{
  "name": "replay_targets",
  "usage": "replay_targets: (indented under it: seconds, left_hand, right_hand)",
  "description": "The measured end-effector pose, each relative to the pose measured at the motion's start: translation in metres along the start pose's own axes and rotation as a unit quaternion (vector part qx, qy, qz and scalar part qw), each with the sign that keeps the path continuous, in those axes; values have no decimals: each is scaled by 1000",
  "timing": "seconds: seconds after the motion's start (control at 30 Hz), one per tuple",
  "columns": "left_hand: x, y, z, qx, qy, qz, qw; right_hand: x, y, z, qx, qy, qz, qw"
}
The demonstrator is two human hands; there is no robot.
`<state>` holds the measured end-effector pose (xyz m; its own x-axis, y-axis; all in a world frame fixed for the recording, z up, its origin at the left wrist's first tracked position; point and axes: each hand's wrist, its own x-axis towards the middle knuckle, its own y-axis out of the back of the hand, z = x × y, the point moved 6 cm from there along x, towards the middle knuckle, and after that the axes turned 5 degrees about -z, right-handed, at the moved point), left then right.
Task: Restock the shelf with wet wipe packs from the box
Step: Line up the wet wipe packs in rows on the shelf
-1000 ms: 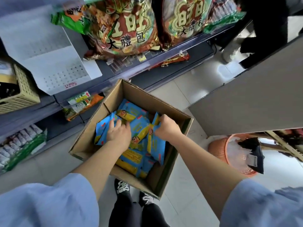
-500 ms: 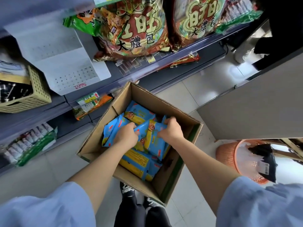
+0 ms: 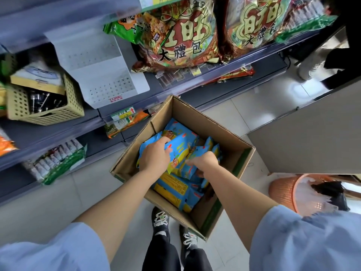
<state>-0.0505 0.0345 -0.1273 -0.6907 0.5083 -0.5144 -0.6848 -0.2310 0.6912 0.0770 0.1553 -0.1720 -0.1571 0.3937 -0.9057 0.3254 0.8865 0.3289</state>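
Left hand slid forward, gripping packs; right hand grips, fingertips hidden.

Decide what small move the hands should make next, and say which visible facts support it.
Probably lift straight up, clear of the box: the left hand and right hand both grip blue packs bunched between them, and those packs sit below the rim.

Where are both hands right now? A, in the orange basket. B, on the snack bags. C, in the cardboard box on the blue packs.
C: the left hand and right hand both grip blue wet wipe packs inside the cardboard box.
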Motion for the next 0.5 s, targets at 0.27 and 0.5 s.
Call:
replay_targets:
  seconds: [0.27,0.5]
  left_hand:
    - [-13,13,-6,19,-4,20,1000]
    - [-47,54,12,29,-27,64,997]
  right_hand:
    - [-14,-4,-2,-59,33,41,997]
    - [-60,23,-25,-213,178,128,952]
